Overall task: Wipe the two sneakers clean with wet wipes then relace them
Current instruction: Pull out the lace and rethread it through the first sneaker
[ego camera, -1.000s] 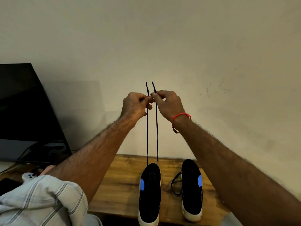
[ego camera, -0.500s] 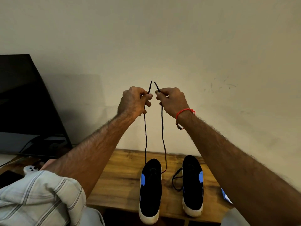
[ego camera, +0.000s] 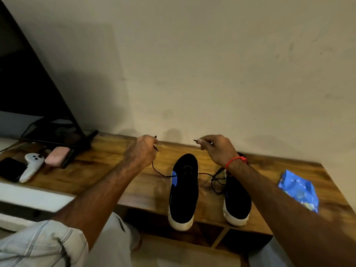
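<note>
1. Nearest the camera, a pale striped sleeve covered the left upper arm, and both bare forearms reached forward over the tabletop.
2. The left sneaker, black with a white sole and a blue side patch, stood on the tabletop with its white end overhanging the near edge. The right sneaker stood just beside it, its far half hidden behind the right forearm.
3. A black lace ran out of the left sneaker to both sides. A second tangle of lace lay between the two sneakers; whether it belonged to the right sneaker could not be told.
4. The left hand was curled closed around one lace end, the tip poking above the knuckles.
5. The right hand, with a red band at the wrist, pinched the other lace tip between thumb and forefinger. The two hands were held well apart.
6. A blue wet-wipe pack lay on the tabletop to the right, blurred.
7. Far left lay a white controller, a pink block and a dark phone, partly cut off, below a black screen.
</note>
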`<state>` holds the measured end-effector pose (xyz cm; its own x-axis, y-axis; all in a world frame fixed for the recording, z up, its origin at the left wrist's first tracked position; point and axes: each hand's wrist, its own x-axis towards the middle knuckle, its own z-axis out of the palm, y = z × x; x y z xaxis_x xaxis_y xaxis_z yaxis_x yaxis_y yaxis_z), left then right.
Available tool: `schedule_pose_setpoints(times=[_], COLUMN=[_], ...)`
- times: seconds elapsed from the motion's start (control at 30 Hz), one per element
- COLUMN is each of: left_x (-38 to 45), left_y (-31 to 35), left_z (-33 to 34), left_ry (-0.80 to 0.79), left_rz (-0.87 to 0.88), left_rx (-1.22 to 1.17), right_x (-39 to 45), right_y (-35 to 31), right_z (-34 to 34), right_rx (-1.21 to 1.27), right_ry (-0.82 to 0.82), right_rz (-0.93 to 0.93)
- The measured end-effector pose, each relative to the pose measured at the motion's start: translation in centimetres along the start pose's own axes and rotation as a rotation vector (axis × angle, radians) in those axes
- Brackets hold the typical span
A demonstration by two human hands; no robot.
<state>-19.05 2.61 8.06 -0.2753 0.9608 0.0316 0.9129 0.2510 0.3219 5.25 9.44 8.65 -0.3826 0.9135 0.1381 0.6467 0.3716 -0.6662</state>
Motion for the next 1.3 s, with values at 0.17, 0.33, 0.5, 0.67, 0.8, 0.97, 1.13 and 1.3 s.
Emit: schedule_pose_setpoints(times=[0.17, 0.33, 0.5, 0.67, 0.8, 0.97, 1.13, 1.3], left_x=[-1.7, -2.2, -2.1, -1.5, -1.8, -1.9, -2.1, -2.2], left_y=[-1.0, 1.4, 3.1, 2.7, 3.0, 2.9, 2.4, 2.7], left_z=[6.7, 9.2, 9.6, 10.4, 11.2, 11.2, 11.2, 11.2], left_ry=[-0.426, -0.332, -0.174, -0.314, -0.316, -0.340, -0.398, -0.440], left_rz=[-0.216, -0.249, -0.149, -0.123, -0.112, -0.241, -0.463, -0.523], left_rx=[0.179, 0.111, 0.261, -0.090, -0.312, -0.527, -0.812, -0.881], right_x=[-0.3, 0.3, 0.9, 0.8, 0.3, -0.5, -0.7, -1.1], right_y=[3.5, 5.3, 6.7, 7.8, 6.7, 5.5, 4.9, 5.1], right_z=[3.8, 6.1, 6.5, 7.4, 8.1, 8.9, 8.9, 10.0], right_rx=[0.001, 0.016, 0.021, 0.084, 0.122, 0.018, -0.044, -0.170], right_ry=[-0.084, -0.163, -0.153, -0.175, -0.257, -0.277, -0.281, -0.238], right_rz=[0.027, 0.090, 0.150, 0.252, 0.215, 0.147, 0.152, 0.174])
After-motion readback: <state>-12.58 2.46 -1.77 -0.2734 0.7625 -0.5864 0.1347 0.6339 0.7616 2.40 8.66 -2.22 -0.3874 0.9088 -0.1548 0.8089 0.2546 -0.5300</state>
